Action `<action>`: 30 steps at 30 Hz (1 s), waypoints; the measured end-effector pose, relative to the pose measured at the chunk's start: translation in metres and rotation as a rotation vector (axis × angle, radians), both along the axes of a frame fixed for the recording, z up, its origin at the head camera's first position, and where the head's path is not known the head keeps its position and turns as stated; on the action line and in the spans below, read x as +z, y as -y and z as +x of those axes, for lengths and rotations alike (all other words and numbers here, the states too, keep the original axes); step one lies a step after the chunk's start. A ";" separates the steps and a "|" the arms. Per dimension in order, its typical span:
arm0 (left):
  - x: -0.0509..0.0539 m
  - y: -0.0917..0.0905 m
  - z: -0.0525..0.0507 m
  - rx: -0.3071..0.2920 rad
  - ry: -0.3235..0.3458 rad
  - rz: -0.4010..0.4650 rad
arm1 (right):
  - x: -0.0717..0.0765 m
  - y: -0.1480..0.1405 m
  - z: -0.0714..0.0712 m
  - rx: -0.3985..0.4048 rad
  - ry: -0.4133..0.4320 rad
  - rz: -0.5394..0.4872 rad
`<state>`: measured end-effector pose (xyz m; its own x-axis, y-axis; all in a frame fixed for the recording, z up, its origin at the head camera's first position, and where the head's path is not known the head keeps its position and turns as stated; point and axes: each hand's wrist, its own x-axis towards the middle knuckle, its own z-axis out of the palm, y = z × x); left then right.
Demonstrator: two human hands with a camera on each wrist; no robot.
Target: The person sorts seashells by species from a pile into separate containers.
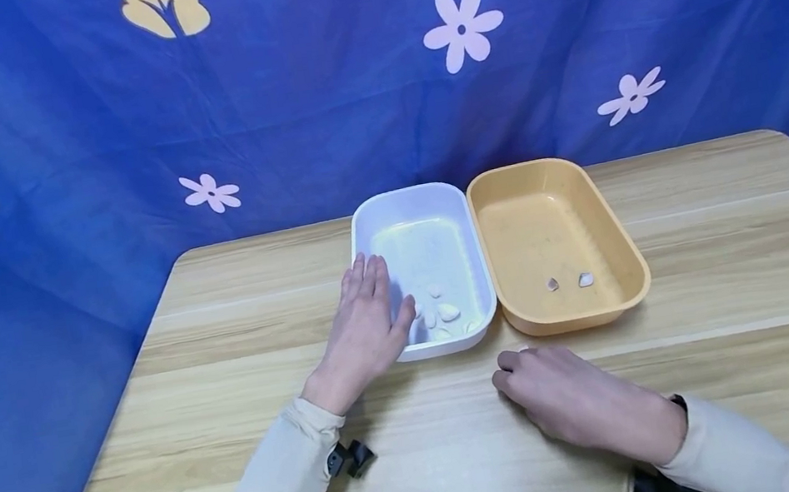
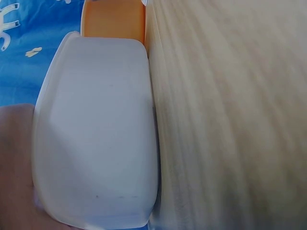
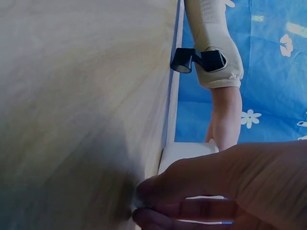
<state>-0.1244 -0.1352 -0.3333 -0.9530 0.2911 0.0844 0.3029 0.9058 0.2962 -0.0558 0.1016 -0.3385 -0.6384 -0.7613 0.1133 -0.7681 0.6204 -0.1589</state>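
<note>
In the head view, a white plastic tub (image 1: 430,348) holds several small pale pieces that look like seashells (image 1: 448,311). My left hand (image 1: 363,328) rests over its left rim, fingers fairly straight and thumb reaching over the inside. To the right, touching it, is an orange-yellow tub (image 1: 572,320) with two small shells (image 1: 585,280) in it. My right hand (image 1: 563,399) is low over the table in front of the tubs, fingers curled. In the right wrist view, thumb and fingertips pinch a small pale piece, apparently a shell (image 3: 139,200), mostly hidden by the fingers.
Both tubs stand on a light wood-grain table (image 1: 230,370), near its back edge. A blue curtain (image 1: 311,81) with pale flowers hangs behind and to the left. Each wrist carries a small black camera (image 1: 350,459).
</note>
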 end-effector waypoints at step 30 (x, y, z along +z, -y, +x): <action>0.000 -0.001 -0.001 0.001 0.014 -0.020 | 0.014 -0.010 -0.012 0.070 0.115 -0.201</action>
<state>-0.1249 -0.1340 -0.3337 -0.9543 0.2916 0.0651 0.2979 0.9120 0.2820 -0.0676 0.1119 -0.3243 -0.6022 -0.7737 0.1967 -0.7777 0.5130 -0.3633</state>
